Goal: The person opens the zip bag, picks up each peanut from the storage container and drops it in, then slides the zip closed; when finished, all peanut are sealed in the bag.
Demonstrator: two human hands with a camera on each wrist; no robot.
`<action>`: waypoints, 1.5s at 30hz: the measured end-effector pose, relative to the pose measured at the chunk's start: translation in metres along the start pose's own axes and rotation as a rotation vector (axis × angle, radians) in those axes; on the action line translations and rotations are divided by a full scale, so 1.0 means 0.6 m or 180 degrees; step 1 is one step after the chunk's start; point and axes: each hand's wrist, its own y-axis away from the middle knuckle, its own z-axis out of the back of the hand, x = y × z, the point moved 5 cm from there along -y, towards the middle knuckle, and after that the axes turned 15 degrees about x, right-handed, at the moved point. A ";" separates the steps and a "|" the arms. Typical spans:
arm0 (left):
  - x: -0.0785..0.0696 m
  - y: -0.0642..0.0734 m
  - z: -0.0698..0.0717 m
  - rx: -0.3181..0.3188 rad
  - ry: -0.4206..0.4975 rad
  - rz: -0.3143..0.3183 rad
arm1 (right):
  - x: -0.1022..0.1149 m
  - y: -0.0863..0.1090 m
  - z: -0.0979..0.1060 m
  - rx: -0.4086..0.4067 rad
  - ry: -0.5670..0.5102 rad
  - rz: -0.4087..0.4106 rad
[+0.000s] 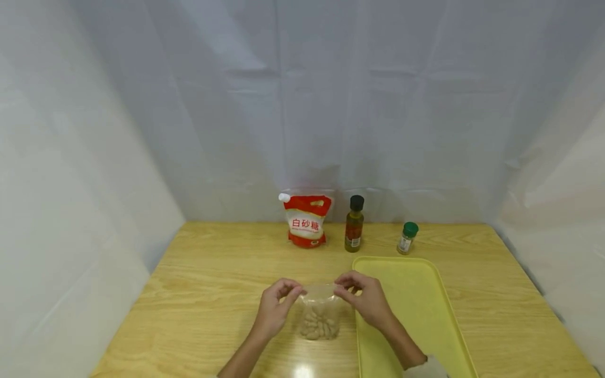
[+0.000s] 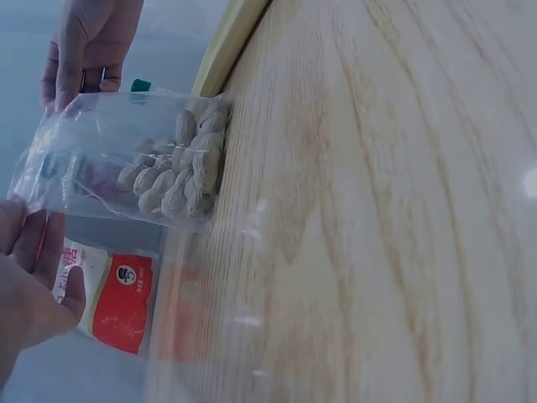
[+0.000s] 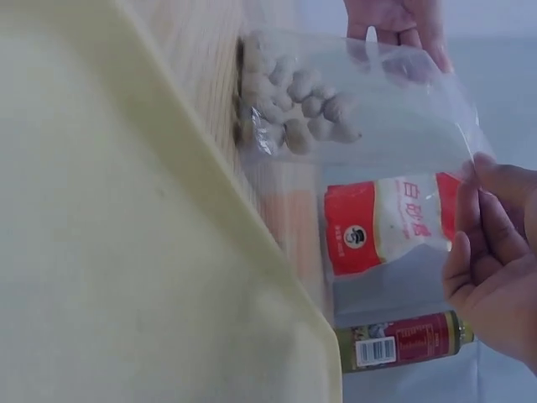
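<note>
A clear plastic bag [image 1: 319, 310] with peanuts in their shells [image 2: 180, 168] stands upright on the wooden table, held by its top edge. My left hand [image 1: 275, 307] pinches the left top corner between thumb and fingers. At the opposite corner my right hand [image 1: 366, 296] pinches the bag in the same way, its forearm over the tray's left side. Both wrist views show the peanuts gathered at the bottom of the bag [image 3: 394, 109], while its upper part is flat and see-through.
A yellow tray [image 1: 411, 299] lies right of the bag. Along the back stand a red and white sugar pouch [image 1: 306, 220] with a white cap, a dark bottle [image 1: 354, 226] with a black cap, and a small green-lidded jar [image 1: 407, 237]. Pale sheets hang behind and at both sides.
</note>
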 end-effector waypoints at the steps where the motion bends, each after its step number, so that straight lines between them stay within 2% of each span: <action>1: 0.001 0.000 0.000 -0.0021 0.0026 0.0004 | -0.001 0.000 -0.001 -0.0037 -0.0120 -0.0017; 4: 0.001 0.000 -0.003 -0.0129 0.0108 -0.0058 | -0.006 0.000 -0.006 -0.0091 -0.0467 -0.0153; 7: 0.002 0.000 -0.007 -0.0197 0.0182 -0.0112 | -0.011 0.001 -0.008 -0.0121 -0.0664 -0.0333; 14: 0.004 0.001 -0.008 -0.0231 0.0083 -0.0024 | -0.023 0.002 -0.011 -0.0157 -0.0837 -0.0672; 18: 0.006 0.000 -0.006 -0.0235 0.0224 0.0025 | -0.029 0.001 -0.015 -0.0168 -0.0979 -0.0766; 22: 0.010 0.001 -0.007 -0.0260 0.0442 0.0108 | -0.029 0.000 -0.014 -0.0261 -0.0963 -0.0772; 29: 0.006 0.000 -0.013 -0.0237 0.0370 0.0155 | -0.029 0.002 -0.014 -0.0443 -0.0894 -0.0755; 38: -0.003 -0.005 -0.022 -0.0024 0.0097 0.0237 | -0.021 -0.004 -0.025 -0.0186 -0.0632 -0.0450; 45: -0.008 -0.006 -0.027 0.0013 0.0010 0.0165 | -0.017 -0.004 -0.030 -0.0207 -0.0683 -0.0503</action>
